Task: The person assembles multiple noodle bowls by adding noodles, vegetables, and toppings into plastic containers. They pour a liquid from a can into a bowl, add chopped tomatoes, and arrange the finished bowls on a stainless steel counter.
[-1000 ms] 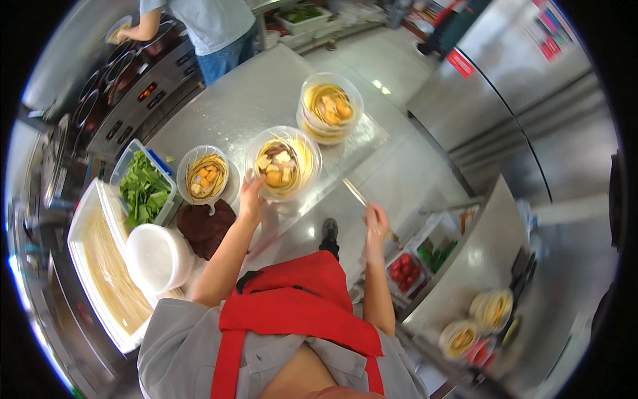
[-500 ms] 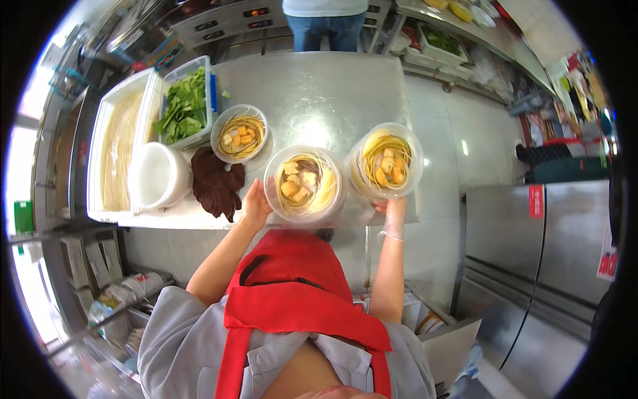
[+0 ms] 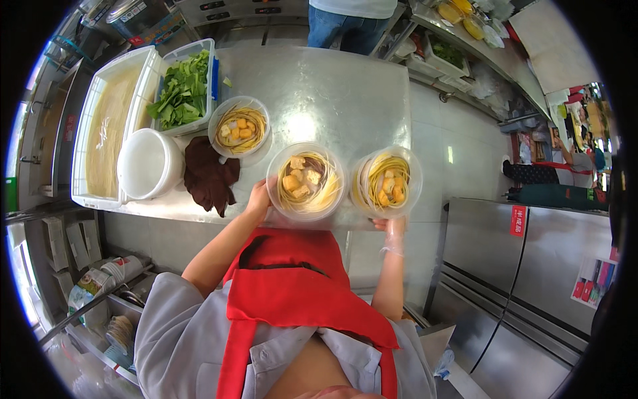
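Note:
My left hand (image 3: 260, 197) is closed on the left edge of a clear plastic bowl (image 3: 272, 199) of noodles and golden-brown cubes. Its thumb shows at the rim, while the other fingers are partly hidden. To the right, a second clear bowl (image 3: 415, 196) with similar contents is held at its near side by my right hand (image 3: 391, 227). That hand wears a thin clear glove, and its fingertips are tucked under the bowl. Both bowls sit side by side at the near edge of the steel table (image 3: 332, 80). A third such bowl (image 3: 263, 143) stands farther left.
A dark brown cloth (image 3: 209, 174) lies beside a round white tub (image 3: 151, 163). Behind are a bin of chopped greens (image 3: 183, 90) and a long white bin of pale noodles (image 3: 113, 126). Another person (image 3: 349, 26) stands across the table. Steel cabinets (image 3: 488, 246) are at right.
The right bowl has come nearer to me with my right hand, now level with the middle bowl. My left hand has closed in against the middle bowl. The whole view has shifted slightly.

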Available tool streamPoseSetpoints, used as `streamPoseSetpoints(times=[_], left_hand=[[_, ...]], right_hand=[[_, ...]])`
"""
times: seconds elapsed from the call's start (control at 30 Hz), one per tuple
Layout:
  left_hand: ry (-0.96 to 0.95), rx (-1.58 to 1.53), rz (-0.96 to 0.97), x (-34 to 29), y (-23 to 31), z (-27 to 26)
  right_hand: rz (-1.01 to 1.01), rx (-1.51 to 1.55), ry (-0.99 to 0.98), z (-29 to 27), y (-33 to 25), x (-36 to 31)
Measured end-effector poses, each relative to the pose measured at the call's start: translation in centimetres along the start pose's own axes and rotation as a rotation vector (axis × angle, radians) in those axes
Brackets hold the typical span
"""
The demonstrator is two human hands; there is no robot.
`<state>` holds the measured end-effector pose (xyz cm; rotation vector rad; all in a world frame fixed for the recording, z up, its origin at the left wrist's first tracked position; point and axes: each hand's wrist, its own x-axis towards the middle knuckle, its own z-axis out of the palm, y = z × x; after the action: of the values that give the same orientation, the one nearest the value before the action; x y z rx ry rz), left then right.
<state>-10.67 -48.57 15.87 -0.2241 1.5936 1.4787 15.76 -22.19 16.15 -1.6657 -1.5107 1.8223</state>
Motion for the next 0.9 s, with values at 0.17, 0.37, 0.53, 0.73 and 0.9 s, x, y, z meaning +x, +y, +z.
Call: streamPoseSetpoints(times=[0.17, 0.37, 0.53, 0.73, 0.9], left_hand=[[0.045, -0.400, 0.041, 1.9, 0.2, -0.5], [0.113, -0.609, 0.104, 7.3, 4.7, -6.0], [0.160, -0.524, 0.146, 8.2, 3.9, -5.3], [0.316, -0.476, 0.126, 4.4, 3.0, -3.1], [0.496, -0.462, 0.247, -0.3, 2.0, -1.6]], right_hand=[[0.076, 0.136, 0.000, 0.8, 1.7, -2.4], [0.154, 0.322, 0.031, 3.1, 0.5, -1.5], [-0.053, 0.145, -0.162, 6.5, -5.3, 6.7], [-0.177, -0.042, -0.503, 18.9, -13.9, 19.5], [-0.187, -0.187, -0.687, 30.1, -18.5, 20.8]])
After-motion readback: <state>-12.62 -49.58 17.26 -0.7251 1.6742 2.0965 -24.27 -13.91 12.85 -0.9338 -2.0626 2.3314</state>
